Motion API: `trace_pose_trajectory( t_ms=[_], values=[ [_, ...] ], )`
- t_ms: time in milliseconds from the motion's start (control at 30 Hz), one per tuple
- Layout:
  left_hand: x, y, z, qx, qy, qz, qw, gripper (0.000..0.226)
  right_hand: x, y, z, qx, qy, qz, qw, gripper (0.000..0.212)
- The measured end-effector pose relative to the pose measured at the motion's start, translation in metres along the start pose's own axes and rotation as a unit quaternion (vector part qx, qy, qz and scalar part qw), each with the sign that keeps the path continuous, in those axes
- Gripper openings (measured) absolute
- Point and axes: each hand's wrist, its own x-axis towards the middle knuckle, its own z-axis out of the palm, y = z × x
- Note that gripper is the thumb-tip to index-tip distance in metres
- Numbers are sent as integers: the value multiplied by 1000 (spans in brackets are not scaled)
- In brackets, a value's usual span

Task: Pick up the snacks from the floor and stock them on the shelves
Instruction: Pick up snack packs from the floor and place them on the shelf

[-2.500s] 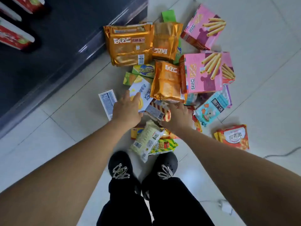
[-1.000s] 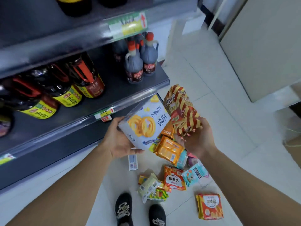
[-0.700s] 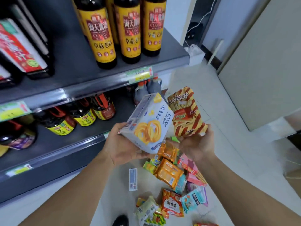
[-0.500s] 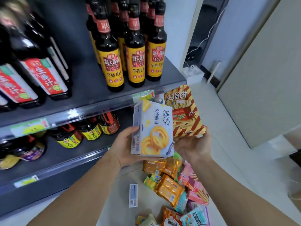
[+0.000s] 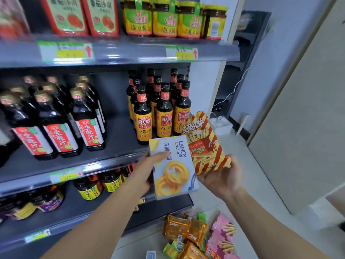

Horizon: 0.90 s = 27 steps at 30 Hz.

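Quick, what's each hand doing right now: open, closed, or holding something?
Left hand: closed, gripping the cookie box.
Right hand: closed, holding the striped bag.

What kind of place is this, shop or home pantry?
Most likely a small grocery or convenience shop: metal shelves with price tags on the rails, rows of identical soy sauce bottles, and packaged snacks heaped on the tiled floor.
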Motion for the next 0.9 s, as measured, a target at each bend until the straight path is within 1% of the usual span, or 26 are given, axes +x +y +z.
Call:
trace_pose_trajectory(
  t_ms=[33, 67, 100, 167, 200, 267, 333, 367, 433, 467, 500, 567, 600, 633, 667, 700, 733, 800, 867, 900],
  values=[
    [-5, 7, 0, -27, 2, 4, 1000, 64, -2, -4, 9, 2, -5, -2, 1000, 72],
    [-12, 15, -1, -54, 1, 11, 999, 56, -5, -8, 18, -2, -15, -3, 1000, 76],
    [-19, 23, -1, -78, 1, 17, 997, 48, -7, -12, 26, -2, -24, -1, 1000, 71],
    [-33, 39, -4, -122, -9, 39, 992, 36, -12, -17, 43, -11, -36, 3, 999, 55],
    [-39, 45, -7, -138, -17, 53, 989, 31, -14, -19, 50, -24, -43, 4, 999, 52],
    [-53, 60, -12, -150, -17, 86, 985, 28, -20, -23, 65, -50, -82, 17, 995, 47],
    [-67, 73, -17, -149, -5, 107, 983, 32, -28, -25, 82, -79, -113, 28, 990, 45],
    [-75, 80, -18, -145, 1, 111, 983, 33, -30, -27, 89, -90, -135, 23, 987, 53],
    [-88, 92, -21, -136, 7, 111, 984, 29, -32, -33, 104, -121, -172, -2, 978, 83],
    [-94, 97, -23, -135, 11, 110, 985, 26, -35, -35, 113, -145, -185, -10, 972, 90],
    [-100, 102, -25, -134, 20, 110, 985, 25, -38, -37, 122, -176, -193, -14, 965, 86],
    [-110, 111, -30, -130, 28, 115, 984, 29, -49, -41, 144, -248, -178, -25, 952, 57],
    [-115, 115, -31, -126, 32, 118, 985, 33, -54, -41, 155, -302, -166, -38, 938, 51],
    [-120, 119, -32, -118, 40, 123, 985, 38, -57, -40, 165, -356, -156, -55, 920, 57],
    [-124, 123, -35, -111, 48, 132, 984, 42, -58, -38, 174, -401, -145, -72, 902, 69],
    [-128, 128, -37, -102, 61, 141, 983, 44, -57, -36, 181, -430, -134, -91, 888, 76],
    [-134, 132, -39, -97, 72, 148, 982, 46, -59, -34, 189, -446, -127, -111, 879, 71],
    [-145, 141, -48, -88, 93, 179, 976, 53, -63, -29, 204, -454, -129, -146, 869, 51],
    [-156, 149, -59, -74, 133, 233, 961, 69, -67, -21, 219, -450, -147, -178, 863, 41],
    [-162, 153, -65, -67, 161, 260, 950, 74, -68, -16, 227, -455, -157, -198, 854, 39]
  ],
)
